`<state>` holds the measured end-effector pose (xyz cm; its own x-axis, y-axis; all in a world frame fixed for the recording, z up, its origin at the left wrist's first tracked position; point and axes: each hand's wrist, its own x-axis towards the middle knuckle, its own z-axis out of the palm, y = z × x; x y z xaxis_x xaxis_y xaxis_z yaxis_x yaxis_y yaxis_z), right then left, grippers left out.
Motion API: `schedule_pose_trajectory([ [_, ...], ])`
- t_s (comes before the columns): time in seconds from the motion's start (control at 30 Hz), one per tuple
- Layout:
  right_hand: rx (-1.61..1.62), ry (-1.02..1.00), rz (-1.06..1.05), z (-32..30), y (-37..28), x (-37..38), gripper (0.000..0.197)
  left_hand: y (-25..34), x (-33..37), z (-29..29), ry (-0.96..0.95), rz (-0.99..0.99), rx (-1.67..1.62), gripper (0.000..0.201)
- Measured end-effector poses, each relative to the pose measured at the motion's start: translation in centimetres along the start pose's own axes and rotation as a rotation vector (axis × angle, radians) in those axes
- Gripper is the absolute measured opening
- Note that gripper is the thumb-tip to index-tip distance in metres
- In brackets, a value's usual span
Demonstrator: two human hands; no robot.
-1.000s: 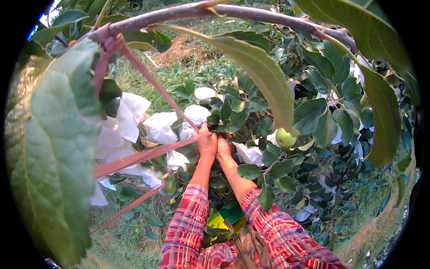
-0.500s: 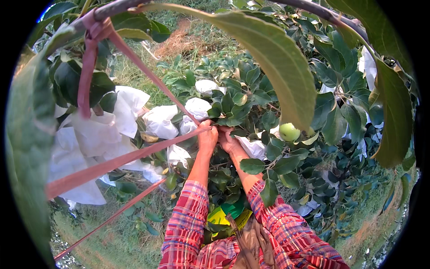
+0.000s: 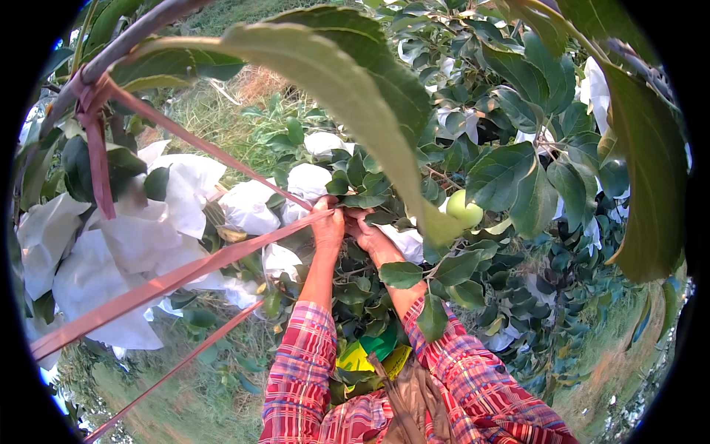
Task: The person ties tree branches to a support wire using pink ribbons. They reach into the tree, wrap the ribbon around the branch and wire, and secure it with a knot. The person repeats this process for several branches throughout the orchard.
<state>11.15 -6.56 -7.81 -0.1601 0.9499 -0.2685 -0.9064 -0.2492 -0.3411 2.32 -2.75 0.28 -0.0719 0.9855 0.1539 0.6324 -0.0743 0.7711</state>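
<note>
In the middle of the head view my hands meet among apple leaves. My left hand [image 3: 328,226] has its fingers curled closed. A pink ribbon [image 3: 170,279] runs across it, and both of its strands come together there. Close beside it, my right hand [image 3: 364,231] has bent fingers turned inward, partly covered by leaves. Whatever the fingers grip is hidden. White fruit bags [image 3: 249,207] hang left of my left hand, and another white bag [image 3: 404,243] sits against my right wrist. A bare green apple [image 3: 464,209] hangs farther right.
A branch [image 3: 140,33] with the ribbon knotted round it crosses the upper left. Large leaves [image 3: 347,81] hang close in front. More white bags [image 3: 122,266] crowd the left side. A green and yellow item [image 3: 366,355] shows between my forearms, above grass.
The view has shifted slightly, so the branch, ribbon, bags and hands sit farther left. My hands stay together at the same spot, with no clear change in their grip.
</note>
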Motion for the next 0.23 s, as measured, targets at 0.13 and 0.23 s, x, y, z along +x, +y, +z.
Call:
schedule_pose_trajectory([
  [0.13, 0.329, -0.116, 0.183, -0.4, 0.2, 1.5, 0.028, -0.5, 0.2, 0.2, -0.087, -0.011, 0.024, 0.017],
  [0.23, -0.027, 0.111, 0.06, 0.6, -0.2, 1.5, 0.027, -1.3, 0.5, -0.2, -0.236, -0.109, 0.032, 0.019],
])
